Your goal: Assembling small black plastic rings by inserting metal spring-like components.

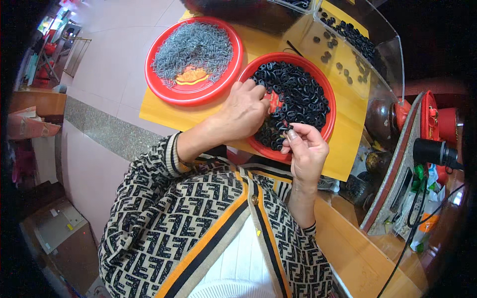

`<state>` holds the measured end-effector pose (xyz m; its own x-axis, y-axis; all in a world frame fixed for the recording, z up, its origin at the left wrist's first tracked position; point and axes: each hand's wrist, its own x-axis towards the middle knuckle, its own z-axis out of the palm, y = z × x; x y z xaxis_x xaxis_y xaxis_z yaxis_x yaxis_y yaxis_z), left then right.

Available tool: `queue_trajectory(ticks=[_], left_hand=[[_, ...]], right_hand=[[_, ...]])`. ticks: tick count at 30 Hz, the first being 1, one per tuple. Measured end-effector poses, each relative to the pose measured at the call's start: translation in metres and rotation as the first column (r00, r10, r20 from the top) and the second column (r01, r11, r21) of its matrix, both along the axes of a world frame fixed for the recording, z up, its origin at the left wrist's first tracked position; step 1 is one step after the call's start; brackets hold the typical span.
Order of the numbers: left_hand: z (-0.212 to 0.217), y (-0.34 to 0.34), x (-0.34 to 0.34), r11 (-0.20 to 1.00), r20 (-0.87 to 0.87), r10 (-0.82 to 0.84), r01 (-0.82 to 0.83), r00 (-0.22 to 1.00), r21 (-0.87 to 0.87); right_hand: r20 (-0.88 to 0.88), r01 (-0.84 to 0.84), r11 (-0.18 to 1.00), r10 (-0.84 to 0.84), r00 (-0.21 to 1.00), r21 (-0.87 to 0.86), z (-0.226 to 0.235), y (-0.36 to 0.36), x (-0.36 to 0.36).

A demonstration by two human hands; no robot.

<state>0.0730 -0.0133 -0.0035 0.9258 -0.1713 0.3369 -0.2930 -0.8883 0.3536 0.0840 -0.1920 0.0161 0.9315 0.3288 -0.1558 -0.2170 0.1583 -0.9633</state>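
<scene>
A red round tray (325, 89) holds a heap of small black rings (298, 97). My left hand (243, 111) rests palm down on the near left part of that heap, fingers curled among the rings. My right hand (305, 149) hovers at the tray's near rim and pinches one small black ring (288, 129) between thumb and fingertips. A second red tray (164, 87), to the left, is piled with small grey metal pieces (194, 47). Both trays sit on a yellow sheet (353, 124).
A clear plastic bin (370, 59) with more black rings stands behind the trays at the right. Further right are a red box (430, 119), a black camera lens (435, 151), cables and clutter on a wooden surface (357, 248). Tiled floor lies left.
</scene>
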Motion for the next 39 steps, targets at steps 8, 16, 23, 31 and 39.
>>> queue_trajectory(ticks=[8,16,23,31,39], left_hand=[[-0.006,-0.005,0.008,0.999,0.001,-0.022,0.022,1.0,0.037],[-0.001,0.003,-0.004,0.863,0.152,-0.023,0.096,0.988,-0.496],[-0.001,0.005,-0.042,-0.028,-0.192,-0.165,-0.199,0.968,-0.98],[-0.002,0.006,-0.05,-0.138,-0.095,-0.219,-0.127,0.971,-0.982],[-0.006,0.009,-0.054,-0.131,-0.039,-0.256,-0.074,0.966,-0.989]], right_hand=[[-0.038,-0.011,0.999,0.012,0.999,0.038,-0.004,-0.002,0.002],[-0.173,-0.006,0.989,0.033,0.984,0.15,-0.003,0.006,0.006],[-0.251,-0.086,0.958,0.158,0.955,0.274,0.003,0.026,0.002],[-0.249,-0.142,0.949,0.215,0.945,0.281,0.008,0.04,-0.004],[-0.261,-0.16,0.946,0.235,0.936,0.281,0.012,0.044,-0.006]])
